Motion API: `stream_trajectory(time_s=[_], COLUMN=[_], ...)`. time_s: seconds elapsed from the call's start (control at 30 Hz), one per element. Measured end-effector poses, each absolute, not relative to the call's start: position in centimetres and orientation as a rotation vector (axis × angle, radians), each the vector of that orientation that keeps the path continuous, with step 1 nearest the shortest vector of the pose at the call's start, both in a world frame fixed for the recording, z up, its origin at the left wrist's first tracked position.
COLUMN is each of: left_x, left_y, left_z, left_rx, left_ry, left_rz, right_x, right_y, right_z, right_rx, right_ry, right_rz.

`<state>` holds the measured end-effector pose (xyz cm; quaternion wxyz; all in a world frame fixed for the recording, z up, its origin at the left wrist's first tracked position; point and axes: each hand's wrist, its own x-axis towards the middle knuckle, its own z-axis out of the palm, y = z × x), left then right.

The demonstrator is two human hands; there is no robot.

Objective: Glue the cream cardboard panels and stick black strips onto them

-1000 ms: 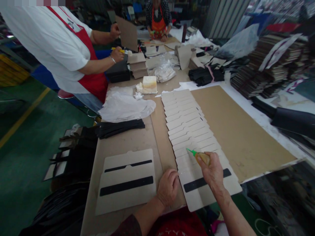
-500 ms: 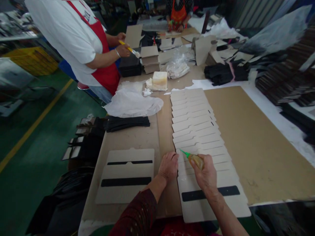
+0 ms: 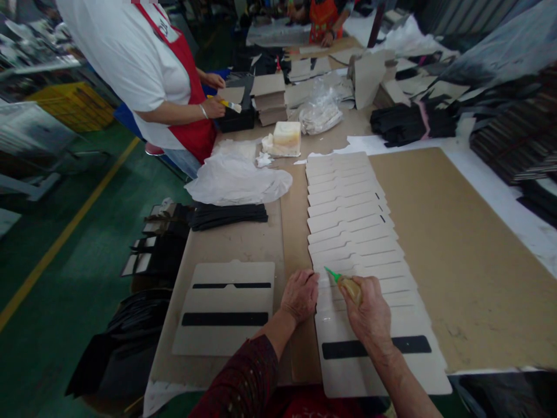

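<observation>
My right hand (image 3: 369, 307) is closed around a small squeeze glue bottle (image 3: 350, 289) with a green nozzle, its amber contents showing. The tip points left, just over a long overlapping row of grey cardboard panels (image 3: 348, 238). My left hand (image 3: 300, 295) lies at the row's left edge, fingers together and curled onto the panel edges; its thumb is mostly hidden. The nearest panel (image 3: 361, 374) carries a black strip (image 3: 343, 349), partly covered by my right wrist. To the left lie panels (image 3: 226, 339) with two black strips, one notched.
Black strips (image 3: 228, 216) are piled beyond the left panels, near a white plastic bag (image 3: 239, 180) and a glue-smeared tub (image 3: 287, 139). A co-worker in a red apron (image 3: 191, 87) holds a brush (image 3: 230, 106). Brown board (image 3: 435, 249) covers the right side.
The glue bottle and my right hand have shifted slightly right in view; my left hand keeps its place at the panel edges. The co-worker's brush has moved down and left. The view has shifted a little.
</observation>
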<state>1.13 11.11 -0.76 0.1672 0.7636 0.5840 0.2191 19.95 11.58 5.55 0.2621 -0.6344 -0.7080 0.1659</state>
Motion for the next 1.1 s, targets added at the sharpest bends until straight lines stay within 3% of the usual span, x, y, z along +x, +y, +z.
stream_trajectory(time_s=[0.77,1.1], left_x=[1.2,1.2], left_y=[11.4,11.4], left_z=[-0.5,-0.7], left_rx=[2.186,2.192], left_ry=[1.673,1.694], left_rz=[0.621,0.609], right_x=[22.4,22.3], right_y=[12.7,12.9], right_z=[6.3,7.0], right_rx=[-1.910,-1.925], right_ry=[-1.973,-1.988], right_rz=[0.207,0.309])
